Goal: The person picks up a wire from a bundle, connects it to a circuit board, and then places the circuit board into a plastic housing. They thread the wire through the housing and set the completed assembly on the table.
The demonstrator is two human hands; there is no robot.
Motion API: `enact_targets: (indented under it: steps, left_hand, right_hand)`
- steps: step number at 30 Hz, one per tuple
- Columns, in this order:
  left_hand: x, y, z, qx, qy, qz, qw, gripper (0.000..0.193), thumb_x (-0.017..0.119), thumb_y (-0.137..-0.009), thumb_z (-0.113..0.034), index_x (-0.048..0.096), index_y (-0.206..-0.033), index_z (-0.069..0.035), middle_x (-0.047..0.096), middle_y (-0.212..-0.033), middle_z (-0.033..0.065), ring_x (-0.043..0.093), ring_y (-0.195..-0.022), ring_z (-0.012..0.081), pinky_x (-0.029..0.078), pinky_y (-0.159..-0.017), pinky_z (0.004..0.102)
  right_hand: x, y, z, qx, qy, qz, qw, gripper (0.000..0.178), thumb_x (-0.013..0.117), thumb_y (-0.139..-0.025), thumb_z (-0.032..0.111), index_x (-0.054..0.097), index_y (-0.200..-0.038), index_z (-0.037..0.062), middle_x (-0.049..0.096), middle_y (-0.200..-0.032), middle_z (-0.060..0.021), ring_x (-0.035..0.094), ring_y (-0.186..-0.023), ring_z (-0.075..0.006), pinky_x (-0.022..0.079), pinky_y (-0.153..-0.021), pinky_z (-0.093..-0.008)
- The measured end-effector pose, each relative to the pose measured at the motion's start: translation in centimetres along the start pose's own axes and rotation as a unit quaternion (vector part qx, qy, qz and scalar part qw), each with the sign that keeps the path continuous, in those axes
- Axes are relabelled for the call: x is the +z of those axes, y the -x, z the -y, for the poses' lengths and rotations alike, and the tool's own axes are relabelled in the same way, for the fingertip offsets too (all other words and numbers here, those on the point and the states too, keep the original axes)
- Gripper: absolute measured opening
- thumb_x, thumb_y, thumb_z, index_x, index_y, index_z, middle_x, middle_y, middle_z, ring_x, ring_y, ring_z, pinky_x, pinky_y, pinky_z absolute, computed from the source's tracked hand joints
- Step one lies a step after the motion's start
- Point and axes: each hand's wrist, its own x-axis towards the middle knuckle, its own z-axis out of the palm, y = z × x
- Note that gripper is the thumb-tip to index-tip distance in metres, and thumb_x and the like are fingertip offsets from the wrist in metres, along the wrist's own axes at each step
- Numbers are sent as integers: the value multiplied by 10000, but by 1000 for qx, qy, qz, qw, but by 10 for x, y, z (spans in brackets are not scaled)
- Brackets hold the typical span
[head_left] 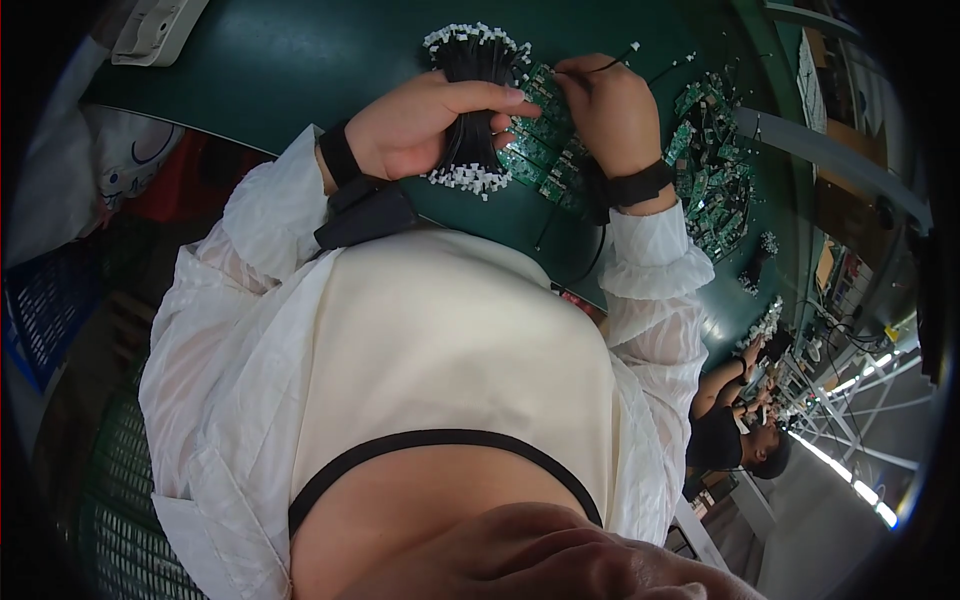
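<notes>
A thick bundle of short black cables (482,66) with white plugs at both ends is gripped in my left hand (405,125), its thumb laid across the middle. My right hand (617,118) has thumb and fingertips pinched on a single black cable (612,62), whose white plug sticks out beyond the fingers. Between and beneath my hands lies a panel of green circuit boards (545,175), partly covered by the fingers. Black bands circle both wrists. What the right fingertips touch underneath is hidden.
To the right lies a heap of small green circuit boards (712,165), with loose cables around it. Smaller cable bundles (760,262) rest farther right on the green table (300,65). A white plastic part (155,32) sits far left. A co-worker (725,430) is at the right.
</notes>
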Motion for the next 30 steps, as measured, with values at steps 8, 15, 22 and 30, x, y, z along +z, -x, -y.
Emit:
enact_targets:
  steps: [8, 15, 22, 30]
  left_hand:
    - [-5, -2, -2, 14, -6, -6, 1000, 128, 717, -965, -125, 684, -1006, -8, 708, -982, 119, 682, -950, 177, 591, -764, 334]
    - [-5, -2, -6, 7, -14, 2, 1000, 138, 704, -977, -133, 677, -1028, -9, 710, -1055, 128, 664, -940, 164, 592, -770, 347]
    - [-10, 2, -5, -4, -3, 2, 1000, 150, 689, -990, -150, 672, -1080, -31, 703, -1102, 87, 637, -900, 117, 589, -767, 323]
    - [-5, 12, -3, 46, -99, 6, 994, 174, 713, -972, -152, 697, -1101, -37, 729, -1111, 65, 631, -809, 95, 582, -773, 296]
  right_hand:
    - [-13, -50, -10, 76, -52, 165, 982, 168, 776, -816, 169, 762, -893, 20, 733, -811, -140, 715, -709, -309, 551, -658, -368]
    - [-41, -83, 31, 177, 1, 270, 946, 55, 794, -743, 74, 778, -772, 31, 752, -771, -166, 749, -724, -255, 570, -670, -407]
    - [-22, -59, 11, 37, 163, 175, 970, 210, 803, -825, 203, 742, -873, 8, 718, -747, -85, 704, -695, -167, 525, -625, -300]
    - [-37, -15, 43, 124, -422, 153, 885, 246, 815, -862, 177, 711, -1023, 24, 710, -815, -70, 676, -732, -122, 517, -657, -246]
